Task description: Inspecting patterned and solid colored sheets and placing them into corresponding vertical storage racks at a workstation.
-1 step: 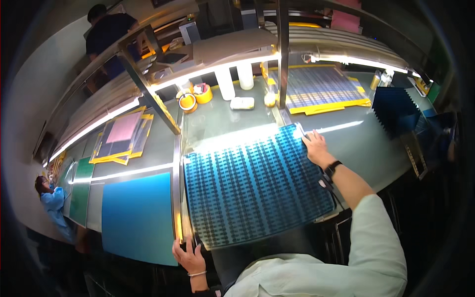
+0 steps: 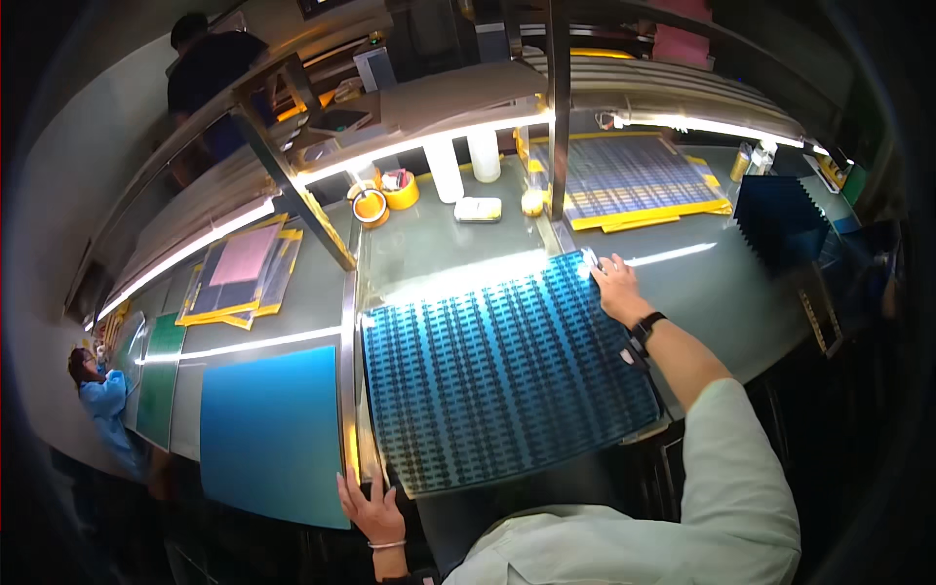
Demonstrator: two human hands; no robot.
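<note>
A large blue sheet with rows of dark repeated pattern (image 2: 507, 375) lies on the bench in front of me. My right hand (image 2: 616, 285), a dark band on its wrist, is at the sheet's far right corner. Its fingers are bent around a small whitish thing at that corner, too small to make out. Down at the bench's front edge is my left hand (image 2: 372, 509), fingers apart and holding nothing. It rests beside the metal strip (image 2: 349, 409), between the patterned sheet's near left corner and a plain blue sheet (image 2: 273, 429).
Orange tape rolls (image 2: 370, 205), a white bottle (image 2: 484, 156) and a small white box (image 2: 478, 209) stand at the back. Yellow-edged panels (image 2: 634, 175) lie back right; framed sheets (image 2: 239, 268) lie left. A shelf post (image 2: 558, 117) rises ahead. A person in blue (image 2: 105, 395) is far left.
My right hand has shifted slightly left along the sheet's corner. My left hand stays at the bench's front edge, and the sheets lie as before.
</note>
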